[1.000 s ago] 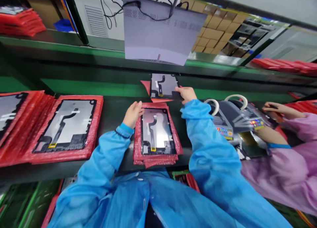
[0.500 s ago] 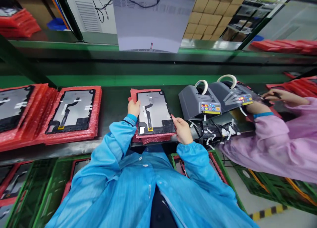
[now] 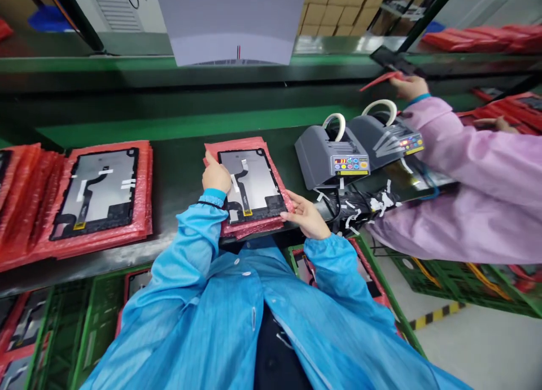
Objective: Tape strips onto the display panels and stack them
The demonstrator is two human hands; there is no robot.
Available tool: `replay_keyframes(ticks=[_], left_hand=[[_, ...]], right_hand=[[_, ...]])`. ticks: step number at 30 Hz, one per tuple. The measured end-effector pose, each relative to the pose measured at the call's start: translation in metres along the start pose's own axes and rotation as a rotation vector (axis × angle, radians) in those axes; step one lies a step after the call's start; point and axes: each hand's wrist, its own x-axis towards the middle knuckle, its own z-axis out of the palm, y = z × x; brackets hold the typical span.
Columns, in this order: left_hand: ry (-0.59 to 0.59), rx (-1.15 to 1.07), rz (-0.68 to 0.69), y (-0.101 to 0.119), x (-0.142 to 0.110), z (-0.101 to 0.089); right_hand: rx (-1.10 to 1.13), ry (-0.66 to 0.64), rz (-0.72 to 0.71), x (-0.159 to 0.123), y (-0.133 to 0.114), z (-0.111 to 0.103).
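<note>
A tablet screen panel [image 3: 257, 178], silver-backed with a black frame and a dark ribbon cable, lies face down on a red bubble-wrap bag [image 3: 277, 172] at the middle of the bench. More red bags are stacked beneath it. My left hand [image 3: 215, 174] is at the left edge of the panel and bag, its fingers partly curled around that side. At the lower right corner my right hand [image 3: 309, 215] pinches the edge of the bag, thumb by the panel's corner. To the left, another screen panel [image 3: 114, 181] rests on a pile of red bubble-wrap bags [image 3: 146, 201].
Two grey tape dispensers [image 3: 334, 158] [image 3: 387, 136] stand right of the panel, with cables and tape scraps before them. A co-worker's pink sleeve [image 3: 461, 136] reaches in from the right. Green crates [image 3: 87, 333] sit below the bench; a monitor [image 3: 231, 23] hangs above.
The panel now sits more squarely over the red bag, with red showing along its right side. My left hand has shifted slightly left. The co-worker's hand has reached up toward the shelf, holding something red.
</note>
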Motion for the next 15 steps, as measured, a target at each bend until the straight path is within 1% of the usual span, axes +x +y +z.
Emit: replay_keyframes(ticks=[3,5,6,9,11,12,13,15], left_hand=[[-0.019,0.072,0.007,-0.003,0.002,-0.002],[-0.043,0.133,0.008,-0.006,0.002,-0.003],[-0.059,0.158,0.013,-0.007,0.003,-0.003],[-0.112,0.189,0.040,-0.010,0.003,-0.004],[-0.130,0.192,0.048,-0.011,0.004,-0.005],[-0.133,0.193,0.047,-0.012,0.005,-0.004],[-0.132,0.190,0.048,-0.013,0.006,-0.004],[-0.128,0.166,0.060,-0.016,0.010,-0.002]], right_hand=[[0.009,-0.104,0.016,-0.003,0.000,-0.005],[-0.018,-0.114,0.061,-0.003,0.005,-0.004],[-0.029,-0.095,0.082,-0.003,0.008,-0.003],[-0.058,0.024,0.116,-0.006,0.017,-0.003],[-0.110,0.093,0.108,-0.008,0.017,-0.011],[-0.127,0.146,0.083,-0.008,0.015,-0.018],[-0.126,0.226,0.041,-0.006,0.012,-0.028],[-0.062,0.452,-0.061,-0.001,0.002,-0.050]])
